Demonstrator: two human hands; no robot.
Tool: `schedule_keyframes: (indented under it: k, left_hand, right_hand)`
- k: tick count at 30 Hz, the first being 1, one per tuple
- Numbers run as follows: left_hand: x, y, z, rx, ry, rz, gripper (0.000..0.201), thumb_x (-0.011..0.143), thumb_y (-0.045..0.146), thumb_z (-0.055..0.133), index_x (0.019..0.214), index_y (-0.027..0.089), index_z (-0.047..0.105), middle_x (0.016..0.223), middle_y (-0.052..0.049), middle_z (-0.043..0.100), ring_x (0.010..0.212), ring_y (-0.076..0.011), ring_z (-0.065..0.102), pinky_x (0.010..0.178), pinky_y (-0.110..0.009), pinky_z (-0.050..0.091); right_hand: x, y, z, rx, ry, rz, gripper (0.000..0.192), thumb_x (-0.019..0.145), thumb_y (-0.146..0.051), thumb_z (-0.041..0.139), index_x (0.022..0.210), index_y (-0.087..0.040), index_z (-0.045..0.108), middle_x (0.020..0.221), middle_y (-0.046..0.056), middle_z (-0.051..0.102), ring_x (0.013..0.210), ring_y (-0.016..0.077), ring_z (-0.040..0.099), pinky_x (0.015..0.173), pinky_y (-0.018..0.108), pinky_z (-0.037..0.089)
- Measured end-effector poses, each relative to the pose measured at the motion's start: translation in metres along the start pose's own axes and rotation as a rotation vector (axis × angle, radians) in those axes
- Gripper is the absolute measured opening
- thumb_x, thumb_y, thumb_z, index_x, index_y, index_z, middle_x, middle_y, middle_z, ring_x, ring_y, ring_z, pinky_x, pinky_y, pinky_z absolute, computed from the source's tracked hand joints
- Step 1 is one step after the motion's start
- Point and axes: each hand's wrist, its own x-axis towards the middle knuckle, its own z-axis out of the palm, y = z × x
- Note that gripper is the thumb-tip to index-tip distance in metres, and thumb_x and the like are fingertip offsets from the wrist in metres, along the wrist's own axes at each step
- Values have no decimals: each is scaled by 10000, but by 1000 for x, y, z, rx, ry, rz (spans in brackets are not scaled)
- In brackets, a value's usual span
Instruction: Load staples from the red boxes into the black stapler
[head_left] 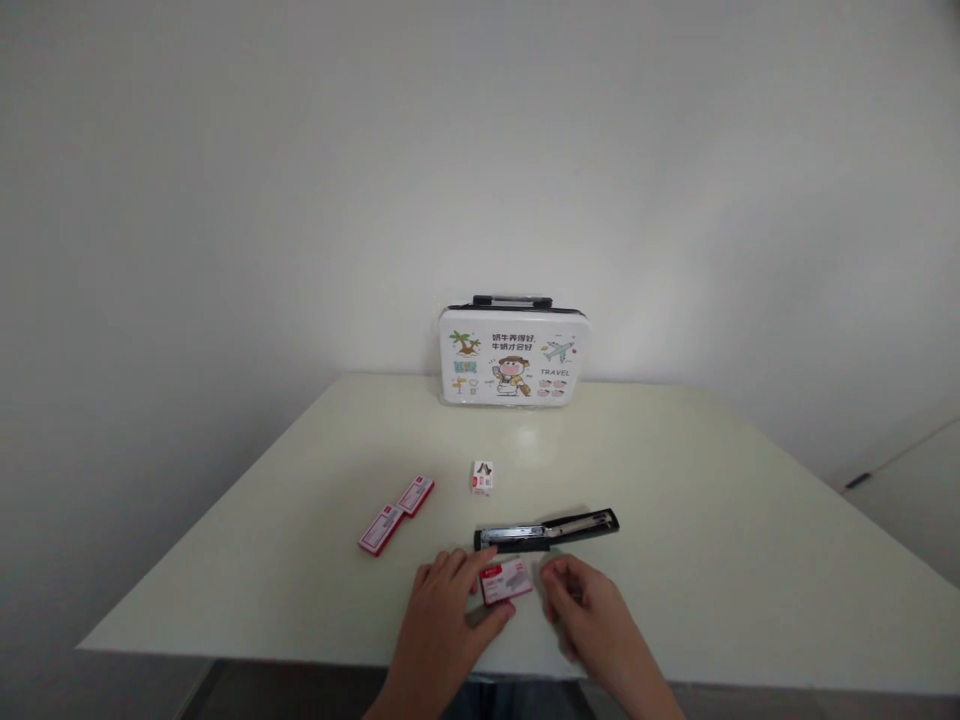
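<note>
Tabletop [262, 560] beneath the stapler [517, 534] is pale, perhaps touching the grey wall [517, 180].

White case [514, 357]: "TRAVEL", plus "奶牛养得好, 牛奶才会好". Red-white boxes [507, 582]: print too small to read.

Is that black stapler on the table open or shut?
Open. The black stapler lies with its two halves spread nearly end to end on the table, metal insides showing.

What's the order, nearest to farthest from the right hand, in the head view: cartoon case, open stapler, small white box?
1. Open stapler, just beyond the right hand.
2. Small white box, farther back, to the left.
3. Cartoon case, standing farthest back.
</note>
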Motion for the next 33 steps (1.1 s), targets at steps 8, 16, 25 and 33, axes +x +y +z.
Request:
schedule_keyframes:
  k: [8,16,25,33]
  left_hand:
    - [2,-4,8,78,23,0,702,795,506,794,1437,405,529,1162,-39,594,1118,-264,565,976,-406,422]
    - [3,-1,4,76,-5,-17,669,821,529,758,1436,401,527,1191,-44,600,1141,-269,553,985,-412,405]
    - [4,-3,5,69,-7,-13,654,829,517,751,1434,401,529,1195,-48,606,1148,-272,551,995,-415,395]
    - [4,-3,5,73,1,-12,626,837,513,740,1420,395,547,1190,-52,614,1139,-277,561,991,-414,406]
  right_hand:
    - [13,33,-59,249,66,46,552,874,-667,630,1201,-248,483,699,-67,583,374,99,482,321,199,326]
    - [26,18,-58,348,94,-119,378,898,-570,682,910,-215,551,576,-106,378,407,55,326,376,195,244]
    - [24,22,-58,376,104,-102,368,897,-567,690,918,-222,564,617,-88,420,435,60,344,396,206,234]
    - [19,18,-58,370,109,-93,396,894,-586,680,974,-208,593,663,-71,446,466,63,362,408,201,253]
